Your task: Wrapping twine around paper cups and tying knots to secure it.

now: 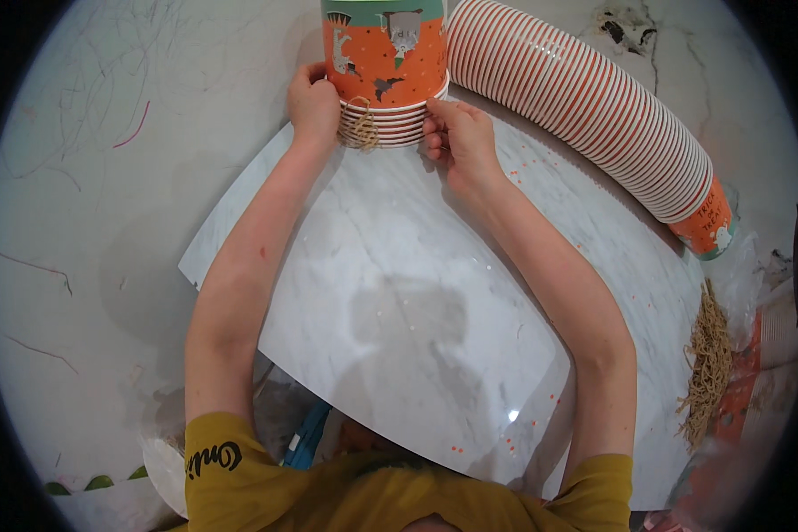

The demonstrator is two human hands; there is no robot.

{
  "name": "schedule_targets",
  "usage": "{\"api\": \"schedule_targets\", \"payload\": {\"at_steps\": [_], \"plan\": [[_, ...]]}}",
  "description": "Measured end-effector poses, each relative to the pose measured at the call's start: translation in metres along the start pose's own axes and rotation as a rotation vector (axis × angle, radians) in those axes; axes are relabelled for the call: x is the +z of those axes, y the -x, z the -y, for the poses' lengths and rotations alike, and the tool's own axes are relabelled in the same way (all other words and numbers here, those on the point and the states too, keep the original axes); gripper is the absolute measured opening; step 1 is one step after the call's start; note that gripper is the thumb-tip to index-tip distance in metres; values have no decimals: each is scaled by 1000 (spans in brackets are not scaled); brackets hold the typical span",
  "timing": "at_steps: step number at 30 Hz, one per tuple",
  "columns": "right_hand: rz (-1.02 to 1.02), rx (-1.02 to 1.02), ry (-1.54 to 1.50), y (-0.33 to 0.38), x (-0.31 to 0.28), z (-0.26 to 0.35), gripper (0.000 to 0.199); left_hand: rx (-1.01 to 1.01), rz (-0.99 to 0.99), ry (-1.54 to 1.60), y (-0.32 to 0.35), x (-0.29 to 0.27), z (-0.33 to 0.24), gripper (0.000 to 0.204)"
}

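Yellow sleeves and two bare forearms lie nearest the lens, reaching away over a pale marbled sheet to a short stack of paper cups standing rims-down at the sheet's far edge. Left hand presses against the stack's left side at the rolled rims, fingers curled closed on them; right hand meets the opposite side at the same height, thumb and fingertips pinched on the rims. Between the two hands, touching the lowest rims, sits a small tangle of tan twine; whether either hand actually pinches it cannot be told. The cups are orange with a green band and printed figures, thin-walled and light; by judgement they will crush or slide apart if squeezed at mid-wall, so the stiffer rim rings, where both hands now bear, are the sound place to take hold. Just right of the right hand, a long nested row of like cups lies on its side, curving away. Well to the right, near the person's elbow, a loose bundle of tan fibre rests beside clear wrapping.
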State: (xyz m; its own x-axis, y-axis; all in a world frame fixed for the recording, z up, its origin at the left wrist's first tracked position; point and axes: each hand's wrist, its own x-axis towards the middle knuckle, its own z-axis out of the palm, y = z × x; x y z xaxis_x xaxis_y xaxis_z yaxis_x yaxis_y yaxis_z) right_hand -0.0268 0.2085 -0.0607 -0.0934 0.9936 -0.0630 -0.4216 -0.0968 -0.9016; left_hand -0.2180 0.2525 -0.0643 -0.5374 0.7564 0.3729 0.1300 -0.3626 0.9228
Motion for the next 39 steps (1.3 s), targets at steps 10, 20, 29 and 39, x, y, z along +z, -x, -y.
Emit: {"api": "schedule_targets", "payload": {"at_steps": [10,20,29,39], "plan": [[17,-45,3,-2,0,-9,21,7,32,-125,-6,-2,-3,38],[6,-59,74,3,1,-16,17,11,-7,-30,-9,-2,8,42],[106,-415,618,-7,0,-48,20,16,-2,-16,-6,-1,5,42],[126,-456,570,-11,-4,-53,19,43,-9,-74,-9,1,7,34]]}}
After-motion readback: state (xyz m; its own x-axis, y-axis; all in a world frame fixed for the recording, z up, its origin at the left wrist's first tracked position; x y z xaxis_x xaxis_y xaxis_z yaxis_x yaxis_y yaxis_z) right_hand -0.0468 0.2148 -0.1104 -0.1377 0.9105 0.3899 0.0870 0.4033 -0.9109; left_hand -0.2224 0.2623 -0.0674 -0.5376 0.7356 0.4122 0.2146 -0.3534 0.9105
